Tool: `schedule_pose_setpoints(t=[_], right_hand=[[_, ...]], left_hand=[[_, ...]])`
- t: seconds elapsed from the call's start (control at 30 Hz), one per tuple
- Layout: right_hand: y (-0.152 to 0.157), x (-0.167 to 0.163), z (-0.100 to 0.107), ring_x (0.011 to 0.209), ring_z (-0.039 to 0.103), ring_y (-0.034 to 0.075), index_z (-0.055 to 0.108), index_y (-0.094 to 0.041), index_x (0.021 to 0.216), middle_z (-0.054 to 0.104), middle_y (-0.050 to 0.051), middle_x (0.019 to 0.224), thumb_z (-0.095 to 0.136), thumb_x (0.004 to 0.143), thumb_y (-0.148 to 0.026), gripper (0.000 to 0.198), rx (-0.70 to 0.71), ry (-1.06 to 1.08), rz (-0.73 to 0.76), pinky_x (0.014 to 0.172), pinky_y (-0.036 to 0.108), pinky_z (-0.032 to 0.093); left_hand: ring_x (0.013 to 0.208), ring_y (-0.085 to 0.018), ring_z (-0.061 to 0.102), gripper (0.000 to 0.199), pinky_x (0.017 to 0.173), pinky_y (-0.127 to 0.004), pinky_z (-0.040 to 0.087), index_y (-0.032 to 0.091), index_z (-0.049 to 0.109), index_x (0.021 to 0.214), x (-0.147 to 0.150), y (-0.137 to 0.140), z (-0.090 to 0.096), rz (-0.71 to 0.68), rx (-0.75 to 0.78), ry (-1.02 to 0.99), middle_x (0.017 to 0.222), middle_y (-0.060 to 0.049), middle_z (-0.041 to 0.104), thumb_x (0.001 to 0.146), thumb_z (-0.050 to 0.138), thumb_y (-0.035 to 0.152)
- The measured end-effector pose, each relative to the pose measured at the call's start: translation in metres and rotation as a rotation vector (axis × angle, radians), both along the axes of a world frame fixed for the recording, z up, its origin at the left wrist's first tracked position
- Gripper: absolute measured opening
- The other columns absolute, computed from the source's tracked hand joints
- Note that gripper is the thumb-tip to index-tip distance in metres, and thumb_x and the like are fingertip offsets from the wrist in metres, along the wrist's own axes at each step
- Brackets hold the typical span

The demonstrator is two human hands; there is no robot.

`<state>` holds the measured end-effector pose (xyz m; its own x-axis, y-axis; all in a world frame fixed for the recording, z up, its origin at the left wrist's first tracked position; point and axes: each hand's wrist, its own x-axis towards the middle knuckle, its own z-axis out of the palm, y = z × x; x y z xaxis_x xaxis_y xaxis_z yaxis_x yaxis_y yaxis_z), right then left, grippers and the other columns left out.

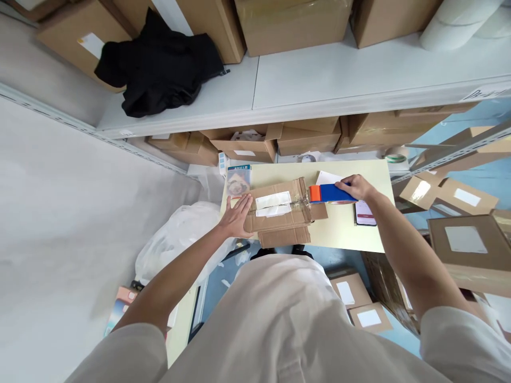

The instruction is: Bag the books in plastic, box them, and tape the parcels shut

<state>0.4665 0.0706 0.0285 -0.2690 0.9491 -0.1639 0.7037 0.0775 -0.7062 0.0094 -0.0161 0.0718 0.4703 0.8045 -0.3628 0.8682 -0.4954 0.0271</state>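
Observation:
A brown cardboard box with white labels on its upper face lies on the pale yellow table, its flaps spread at the near side and right end. My left hand rests on the box's left end, fingers stretched out. In my right hand is a blue and orange tape dispenser, its orange end at the box's right end. Clear tape shows along that end. Whether the tape joins the dispenser to the box I cannot tell.
A book lies at the table's back left, a phone at the right. A shelf with cartons and black cloth overhangs behind. A white plastic bag stands left; labelled boxes are stacked right.

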Motion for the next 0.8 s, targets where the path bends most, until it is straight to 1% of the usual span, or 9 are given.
schedule_pose_setpoints(t=[0.07, 0.13, 0.2, 0.3, 0.43, 0.53, 0.67, 0.73, 0.8], right_hand=[[-0.005, -0.019, -0.013, 0.048, 0.046, 0.012, 0.058, -0.017, 0.052, 0.052, 0.001, 0.048, 0.046, 0.079, -0.066, 0.057, -0.009, 0.053, 0.044, 0.051, 0.026, 0.037], [-0.014, -0.041, -0.019, 0.046, 0.041, 0.01, 0.051, -0.019, 0.048, 0.048, -0.001, 0.045, 0.045, 0.08, -0.064, 0.056, 0.004, 0.085, 0.081, 0.05, 0.025, 0.035], [-0.026, -0.062, -0.022, 0.045, 0.035, 0.009, 0.042, -0.02, 0.046, 0.041, -0.002, 0.043, 0.043, 0.082, -0.063, 0.056, 0.025, 0.104, 0.089, 0.049, 0.025, 0.033], [-0.041, -0.088, -0.025, 0.045, 0.032, 0.009, 0.036, -0.021, 0.048, 0.036, -0.003, 0.044, 0.041, 0.084, -0.061, 0.054, 0.013, 0.149, 0.077, 0.048, 0.025, 0.031], [-0.052, -0.107, -0.032, 0.046, 0.028, 0.009, 0.033, -0.022, 0.049, 0.032, -0.004, 0.046, 0.041, 0.085, -0.06, 0.053, -0.045, 0.22, 0.055, 0.047, 0.026, 0.028], [-0.054, -0.1, -0.042, 0.047, 0.027, 0.009, 0.032, -0.022, 0.05, 0.031, -0.004, 0.048, 0.04, 0.086, -0.06, 0.053, -0.096, 0.272, 0.057, 0.047, 0.025, 0.027], [-0.059, -0.06, -0.051, 0.047, 0.028, 0.009, 0.033, -0.022, 0.05, 0.032, -0.004, 0.048, 0.039, 0.087, -0.061, 0.054, -0.147, 0.286, 0.109, 0.047, 0.025, 0.027], [-0.062, -0.04, -0.049, 0.045, 0.028, 0.009, 0.034, -0.022, 0.049, 0.033, -0.003, 0.046, 0.037, 0.087, -0.061, 0.055, -0.133, 0.219, 0.099, 0.046, 0.026, 0.027], [-0.065, -0.034, -0.042, 0.044, 0.032, 0.01, 0.037, -0.022, 0.048, 0.036, -0.002, 0.044, 0.036, 0.088, -0.061, 0.056, -0.115, 0.085, 0.091, 0.048, 0.027, 0.028]], left_hand=[[0.145, -0.041, 0.012, 0.128, 0.113, -0.06, -0.005, 0.009, 0.004, 0.153, -0.013, 0.0, 0.004, 0.004, -0.017, 0.029, 0.157, -0.024, 0.016, 0.056, 0.071, 0.058], [0.145, -0.042, 0.013, 0.131, 0.113, -0.061, -0.001, 0.009, 0.004, 0.153, -0.024, -0.001, 0.009, 0.02, -0.03, 0.059, 0.157, -0.025, 0.017, 0.054, 0.073, 0.059], [0.144, -0.045, 0.012, 0.137, 0.112, -0.063, 0.0, 0.008, 0.006, 0.153, -0.025, -0.001, 0.01, 0.035, -0.039, 0.079, 0.156, -0.028, 0.015, 0.049, 0.075, 0.064], [0.144, -0.048, 0.004, 0.145, 0.11, -0.066, -0.004, 0.006, 0.008, 0.152, 0.003, 0.004, 0.004, -0.006, -0.064, 0.055, 0.156, -0.031, 0.004, 0.042, 0.074, 0.073], [0.142, -0.051, -0.006, 0.147, 0.108, -0.067, -0.008, 0.011, 0.009, 0.153, 0.054, 0.017, -0.008, -0.136, -0.111, -0.056, 0.158, -0.026, -0.003, 0.038, 0.073, 0.077], [0.143, -0.051, -0.003, 0.138, 0.109, -0.066, -0.008, 0.012, 0.011, 0.153, 0.067, 0.023, -0.014, -0.15, -0.126, -0.087, 0.159, -0.024, 0.0, 0.046, 0.072, 0.074], [0.142, -0.051, 0.0, 0.133, 0.108, -0.067, -0.008, 0.014, 0.015, 0.153, 0.058, 0.023, -0.02, -0.131, -0.161, -0.071, 0.159, -0.024, 0.0, 0.048, 0.073, 0.07], [0.142, -0.052, -0.001, 0.133, 0.106, -0.069, -0.008, 0.016, 0.015, 0.153, 0.056, 0.022, -0.02, -0.123, -0.177, -0.059, 0.159, -0.024, 0.0, 0.047, 0.074, 0.069], [0.141, -0.054, -0.003, 0.131, 0.104, -0.072, -0.008, 0.018, 0.018, 0.153, 0.059, 0.022, -0.017, -0.132, -0.182, -0.048, 0.159, -0.024, 0.0, 0.047, 0.075, 0.069]])
